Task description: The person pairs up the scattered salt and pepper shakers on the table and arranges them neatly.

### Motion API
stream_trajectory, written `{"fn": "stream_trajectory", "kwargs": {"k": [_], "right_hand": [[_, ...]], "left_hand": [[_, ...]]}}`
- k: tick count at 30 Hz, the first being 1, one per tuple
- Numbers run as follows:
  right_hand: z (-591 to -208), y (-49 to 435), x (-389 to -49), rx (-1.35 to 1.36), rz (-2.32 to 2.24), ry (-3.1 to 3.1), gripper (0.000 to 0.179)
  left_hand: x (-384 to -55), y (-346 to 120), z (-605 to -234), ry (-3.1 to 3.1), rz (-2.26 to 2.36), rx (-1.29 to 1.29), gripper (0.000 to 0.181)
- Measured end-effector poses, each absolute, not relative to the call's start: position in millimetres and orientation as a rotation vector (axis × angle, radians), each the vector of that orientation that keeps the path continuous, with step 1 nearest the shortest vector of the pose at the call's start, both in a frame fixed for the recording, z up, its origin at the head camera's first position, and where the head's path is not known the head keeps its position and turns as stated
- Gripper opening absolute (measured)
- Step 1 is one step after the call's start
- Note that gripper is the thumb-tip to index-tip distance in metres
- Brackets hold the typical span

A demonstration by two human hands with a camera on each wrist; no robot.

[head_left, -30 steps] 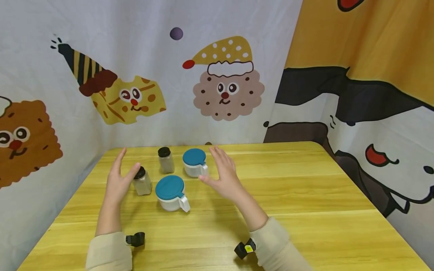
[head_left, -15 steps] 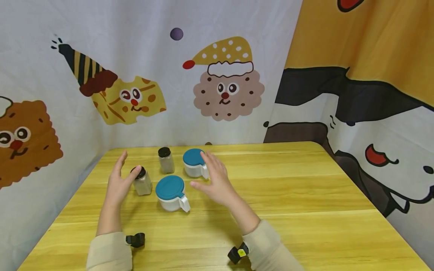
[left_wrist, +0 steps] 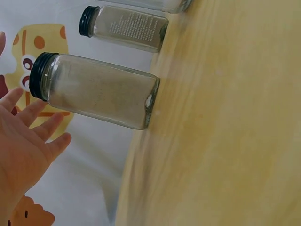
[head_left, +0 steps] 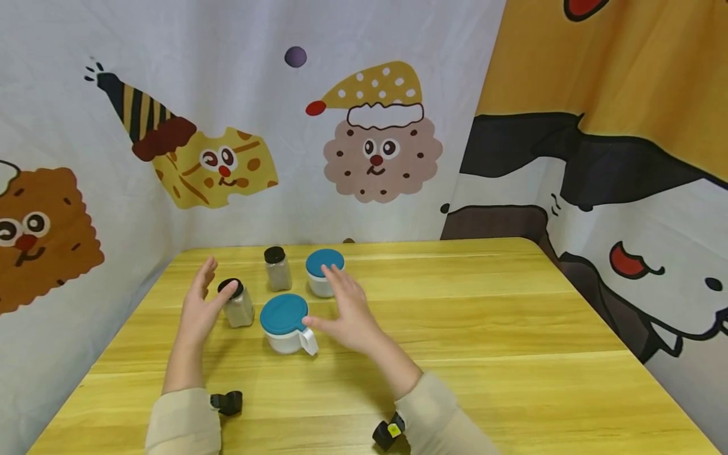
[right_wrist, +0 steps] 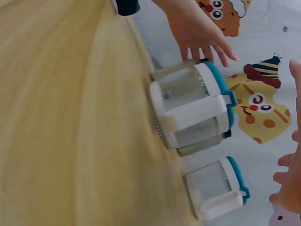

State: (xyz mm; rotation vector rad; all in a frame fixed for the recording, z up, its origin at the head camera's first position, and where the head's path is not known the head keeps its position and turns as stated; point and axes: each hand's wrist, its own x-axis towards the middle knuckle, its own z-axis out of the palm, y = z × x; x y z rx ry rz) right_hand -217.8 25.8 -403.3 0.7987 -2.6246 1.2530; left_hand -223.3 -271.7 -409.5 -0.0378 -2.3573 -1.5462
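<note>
My left hand [head_left: 196, 313] hovers at the left of a square glass jar with a black lid [head_left: 239, 308], fingers spread; its thumb overlaps the lid in the head view. In the left wrist view that jar [left_wrist: 101, 92] stands upright and see-through, the fingertips near its lid. My right hand [head_left: 351, 314] is held open beside two seasoning pots with blue lids and white handles. Its thumb tip reaches the lid edge of the nearer pot [head_left: 284, 315]. The fingers cover part of the farther pot [head_left: 322, 284], hiding its handle in the head view.
A second black-lidded glass jar [head_left: 279, 273] stands behind, between the first jar and the farther pot. All stand on a wooden table [head_left: 483, 328], left of its middle. A curtain with cartoon prints [head_left: 239, 76] hangs behind. Each wrist carries a small black camera [head_left: 227, 402].
My right hand has moved left, from right of the farther pot to over its front and the nearer pot's edge. The left hand has barely shifted. The jars and pots stay put.
</note>
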Motion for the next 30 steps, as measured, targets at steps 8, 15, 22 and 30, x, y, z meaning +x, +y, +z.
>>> {"fn": "stream_trajectory", "kwargs": {"k": [8, 15, 22, 30], "right_hand": [[-417, 17, -216, 0.815, 1.239, -2.625, 0.1], [-423, 12, -216, 0.765, 1.328, -2.662, 0.102], [-429, 7, -218, 0.766, 1.43, -2.659, 0.104], [-433, 0, -218, 0.794, 1.535, -2.641, 0.104]], "left_hand": [[-224, -278, -421, -2.326, -1.619, -0.037, 0.076], [-225, -279, -421, -2.298, -1.676, -0.054, 0.076], [-227, -280, -426, -2.298, -1.728, 0.003, 0.075], [-226, -282, -428, -2.347, -1.752, 0.008, 0.076]]}}
